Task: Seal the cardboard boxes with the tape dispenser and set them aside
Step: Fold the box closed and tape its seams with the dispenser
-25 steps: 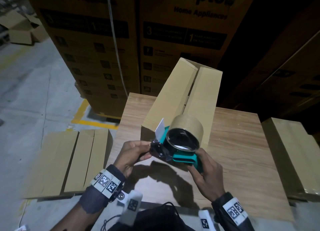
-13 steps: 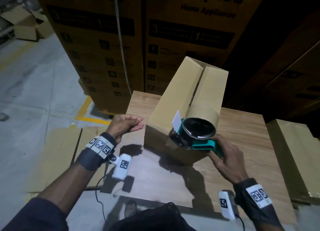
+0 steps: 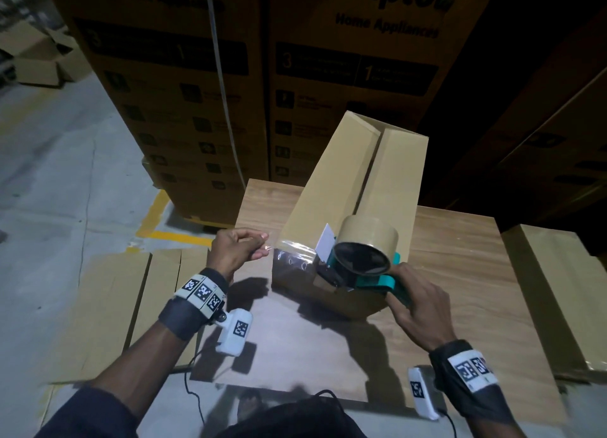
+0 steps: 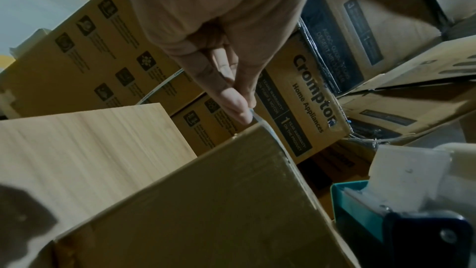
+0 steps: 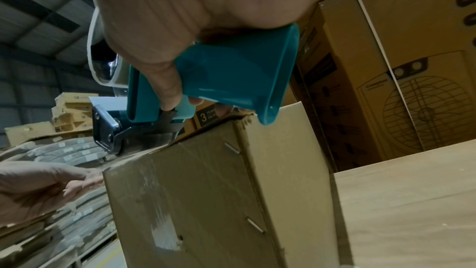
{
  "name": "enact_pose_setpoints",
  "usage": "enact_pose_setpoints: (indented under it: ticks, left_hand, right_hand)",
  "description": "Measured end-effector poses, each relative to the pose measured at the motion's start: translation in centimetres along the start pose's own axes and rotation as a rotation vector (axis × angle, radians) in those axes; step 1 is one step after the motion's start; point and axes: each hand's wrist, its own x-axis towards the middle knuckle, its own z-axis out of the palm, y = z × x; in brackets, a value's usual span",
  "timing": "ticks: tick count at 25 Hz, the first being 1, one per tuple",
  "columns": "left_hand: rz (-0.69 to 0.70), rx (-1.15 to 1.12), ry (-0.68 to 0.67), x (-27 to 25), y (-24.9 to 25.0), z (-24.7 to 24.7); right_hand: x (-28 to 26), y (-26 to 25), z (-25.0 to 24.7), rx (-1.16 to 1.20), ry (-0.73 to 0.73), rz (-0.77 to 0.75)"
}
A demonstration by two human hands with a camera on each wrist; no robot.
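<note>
Teal tape dispenser [image 3: 368,266] in my right hand [image 3: 418,309], fingers wrapped around its handle, thumb pressing along the side near the black blade end in the right wrist view. Dispenser's front sits at the near top edge of the plain cardboard box [image 3: 358,181], which lies lengthwise on the wooden table [image 3: 460,273], top flaps meeting at a centre seam. My left hand [image 3: 235,252] is just off the box's near left corner, thumb and forefinger pinched tight on the free end of the clear tape [image 3: 290,252]; other fingers curled in. Tape strip runs stretched from that pinch across to the dispenser, lying over the box's near end face. Brown tape roll [image 3: 369,237] sits on the dispenser, a white tab standing up beside it. Another plain box [image 3: 565,293] on the right, beside the table. Flat cardboard [image 3: 108,309] on the floor left of the table. Printed Crompton cartons [image 3: 295,76] stacked behind.
</note>
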Motion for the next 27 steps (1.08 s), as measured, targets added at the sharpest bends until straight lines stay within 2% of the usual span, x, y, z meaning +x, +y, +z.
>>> enact_pose_setpoints:
  ticks: [10, 16, 17, 19, 21, 22, 24, 27]
  left_hand:
    - [-0.173, -0.174, -0.106, 0.5, -1.9, 1.1]
    - [-0.280, -0.169, -0.071, -0.3, -3.3, 1.0]
    - [-0.239, -0.083, -0.035, -0.3, -3.6, 1.0]
    - [-0.009, 0.110, 0.044, -0.7, -3.8, 1.0]
    - [0.263, 0.253, -0.052, -2.2, -3.1, 1.6]
    - [0.341, 0.299, -0.136, -3.1, -2.8, 2.2]
    - [0.386, 0.296, -0.224, -4.3, -2.9, 3.4]
    - [0.349, 0.257, -0.198, -3.6, -3.8, 4.0]
  right_hand:
    - [0.0, 0.2, 0.5, -0.025, -0.055, -0.001]
    - [0.2, 0.4, 0.6, -0.021, -0.058, 0.002]
    - [0.2, 0.4, 0.6, -0.015, -0.054, 0.001]
    - [0.2, 0.4, 0.6, -0.007, -0.054, 0.001]
    - [0.2, 0.5, 0.6, -0.001, -0.061, -0.001]
    - [0.1, 0.6, 0.7, 0.001, -0.063, -0.002]
    - [0.0, 0.8, 0.8, 0.002, -0.062, -0.005]
    - [0.1, 0.9, 0.8, 0.004, -0.053, -0.011]
